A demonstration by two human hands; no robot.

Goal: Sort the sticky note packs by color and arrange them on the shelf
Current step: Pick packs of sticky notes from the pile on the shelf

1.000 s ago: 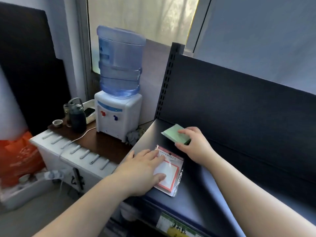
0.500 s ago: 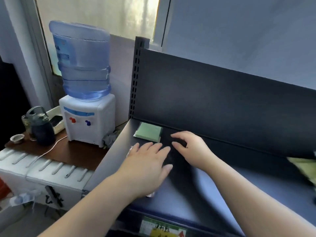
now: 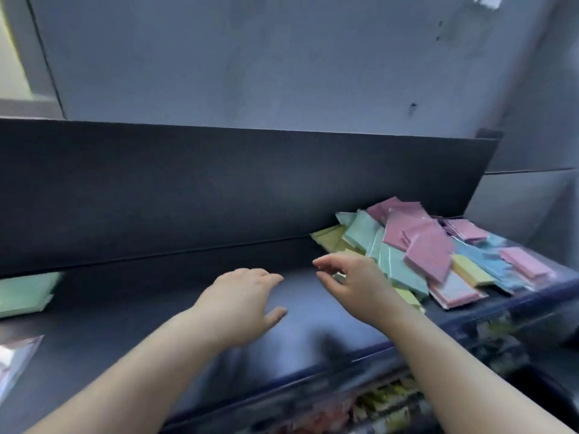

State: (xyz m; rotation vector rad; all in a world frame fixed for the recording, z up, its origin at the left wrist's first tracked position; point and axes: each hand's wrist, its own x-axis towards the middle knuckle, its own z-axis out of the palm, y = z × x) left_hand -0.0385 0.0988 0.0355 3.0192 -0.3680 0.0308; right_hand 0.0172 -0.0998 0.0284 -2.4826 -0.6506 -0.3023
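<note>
The dark, flat metal shelf board point(image 3: 150, 311) runs across the view, with its dark upright back panel point(image 3: 219, 189) behind it and a grey wall point(image 3: 282, 57) above.

At the right end of the shelf lies a loose heap of square sticky note packs point(image 3: 407, 245) in mixed colours. Pink packs point(image 3: 427, 255) lie on top, tilted against pale green ones point(image 3: 401, 274). Yellow packs point(image 3: 329, 238) show at the heap's left edge, against the back panel, and blue packs point(image 3: 488, 258) lie further right.

At the far left edge, well apart from the heap, a single pale green pack point(image 3: 25, 292) lies flat on the shelf. In front of it, cut off by the frame, is a clear-wrapped pack with a red border point(image 3: 12, 361).

The left hand point(image 3: 241, 305) is over the bare middle of the shelf, palm down, its fingers point(image 3: 269, 275) relaxed and holding nothing.

The right hand point(image 3: 354, 286) is just beside the heap's left edge. Its fingers point(image 3: 326, 261) are loosely spread, thumb apart from the rest, and grip nothing. Whether it touches the nearest yellow pack cannot be told through the blur.

Below the shelf's front lip, blurred goods point(image 3: 385, 402) fill a lower level.
</note>
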